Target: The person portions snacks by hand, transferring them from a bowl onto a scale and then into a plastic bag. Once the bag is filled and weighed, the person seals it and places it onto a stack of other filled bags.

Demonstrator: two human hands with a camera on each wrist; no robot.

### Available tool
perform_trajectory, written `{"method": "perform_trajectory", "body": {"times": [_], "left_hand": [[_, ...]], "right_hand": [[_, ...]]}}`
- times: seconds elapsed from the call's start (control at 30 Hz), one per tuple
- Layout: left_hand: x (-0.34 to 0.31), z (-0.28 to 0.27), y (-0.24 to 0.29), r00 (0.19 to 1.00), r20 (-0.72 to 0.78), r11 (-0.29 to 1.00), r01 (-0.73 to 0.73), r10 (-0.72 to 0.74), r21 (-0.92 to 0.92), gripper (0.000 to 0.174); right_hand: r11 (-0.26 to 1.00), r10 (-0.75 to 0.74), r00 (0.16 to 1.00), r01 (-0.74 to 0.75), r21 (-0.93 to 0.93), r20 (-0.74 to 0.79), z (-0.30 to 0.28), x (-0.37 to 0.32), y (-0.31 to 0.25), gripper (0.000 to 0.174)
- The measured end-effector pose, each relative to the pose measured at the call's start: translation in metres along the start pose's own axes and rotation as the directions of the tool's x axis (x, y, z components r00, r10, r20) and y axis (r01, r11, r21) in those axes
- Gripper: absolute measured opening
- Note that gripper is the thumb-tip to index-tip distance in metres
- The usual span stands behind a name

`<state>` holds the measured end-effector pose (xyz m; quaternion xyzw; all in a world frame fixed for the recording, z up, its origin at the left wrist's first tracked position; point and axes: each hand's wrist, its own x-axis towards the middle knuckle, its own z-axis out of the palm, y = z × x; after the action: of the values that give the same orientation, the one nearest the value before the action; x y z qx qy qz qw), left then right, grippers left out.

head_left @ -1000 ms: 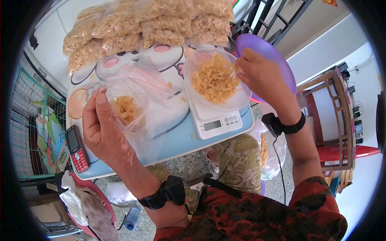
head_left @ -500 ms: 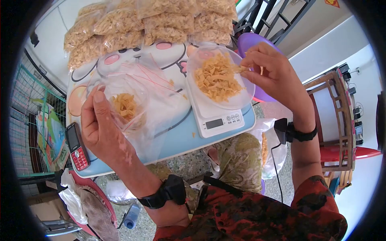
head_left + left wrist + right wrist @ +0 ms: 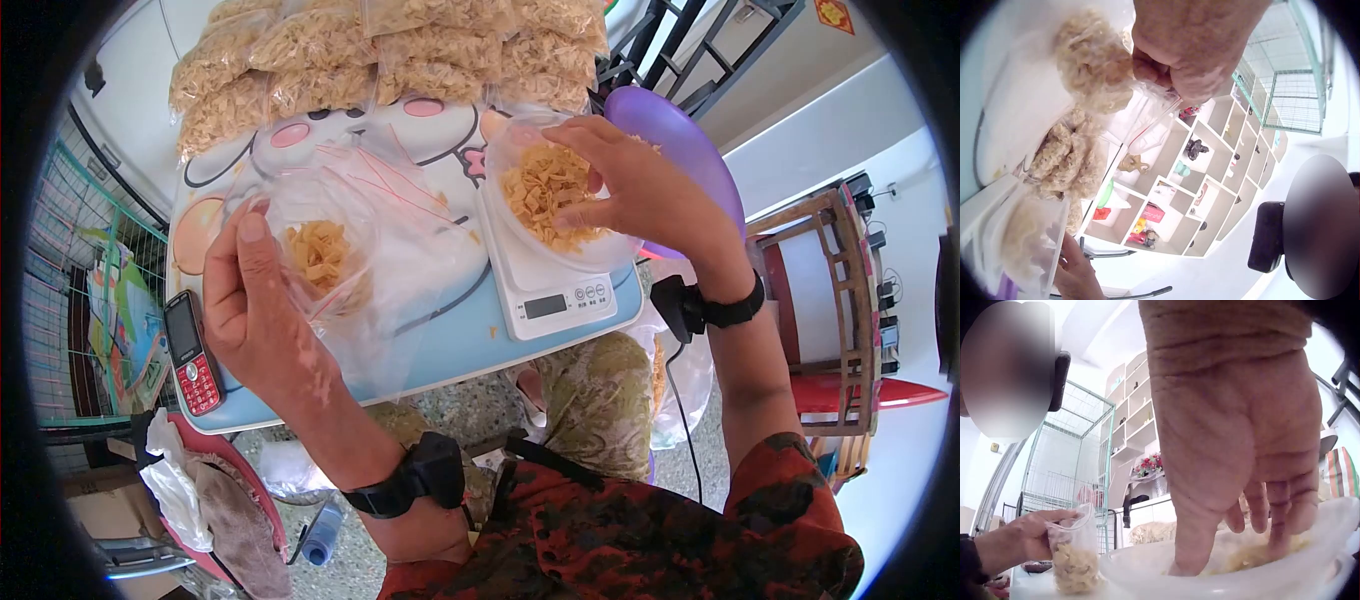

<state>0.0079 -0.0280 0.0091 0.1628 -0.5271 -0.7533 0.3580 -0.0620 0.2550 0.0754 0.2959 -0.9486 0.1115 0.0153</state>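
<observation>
My left hand (image 3: 255, 285) pinches the upper edge of a clear zip bag (image 3: 355, 290), its thumb up against the fingers. Yellow dried flakes (image 3: 318, 255) lie in this bag, and the right wrist view shows them filling its lower part. On a white digital scale (image 3: 560, 315) sits a translucent white bowl (image 3: 603, 255) with more yellow flakes (image 3: 540, 190). My right hand (image 3: 655, 195) reaches over the bowl's right rim, thumb and fingers spread apart. In the right wrist view its fingertips dip among the flakes inside the bowl (image 3: 1210, 584).
Filled bags (image 3: 430, 50) are stacked along the table's back. Empty-looking plastic bags with red zip lines (image 3: 380, 175) lie mid-table. A red-and-black phone (image 3: 192, 350) lies by the left edge. Behind the bowl stands a purple basin (image 3: 690, 160); a wire cage (image 3: 100, 290) is at left.
My right hand rose a little at the bowl's right side with flakes between its fingertips, then came back left and down into the bowl, fingers apart. My left hand keeps its hold on the bag.
</observation>
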Motion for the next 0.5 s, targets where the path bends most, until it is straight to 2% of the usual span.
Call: {"method": "perform_trajectory", "body": {"times": [0.07,0.17,0.37,0.47,0.5], "left_hand": [[0.0,-0.001,-0.002,1.0,0.007,1.0,-0.003,0.003,-0.015,0.022],[0.0,0.0,-0.003,1.0,0.018,0.999,-0.013,0.014,-0.047,0.022],[0.0,-0.001,-0.003,1.0,0.02,0.997,-0.015,0.016,-0.07,0.021],[0.001,-0.001,-0.005,1.0,0.026,0.998,-0.011,0.012,-0.063,0.025],[0.001,-0.001,-0.005,1.0,0.022,0.998,-0.011,0.012,-0.066,0.025]], "right_hand": [[1.0,0.001,0.999,0.0,-0.029,0.046,0.001,0.004,-0.004,0.069],[0.997,0.011,0.995,-0.003,-0.079,0.099,0.01,0.01,0.0,0.062],[0.991,-0.124,0.985,0.128,-0.03,0.12,0.011,0.014,0.002,0.033],[0.982,-0.178,0.982,0.182,-0.049,0.065,0.011,0.013,0.005,0.024],[0.989,-0.149,0.988,0.15,0.0,0.029,0.008,0.011,0.004,0.021]]}}
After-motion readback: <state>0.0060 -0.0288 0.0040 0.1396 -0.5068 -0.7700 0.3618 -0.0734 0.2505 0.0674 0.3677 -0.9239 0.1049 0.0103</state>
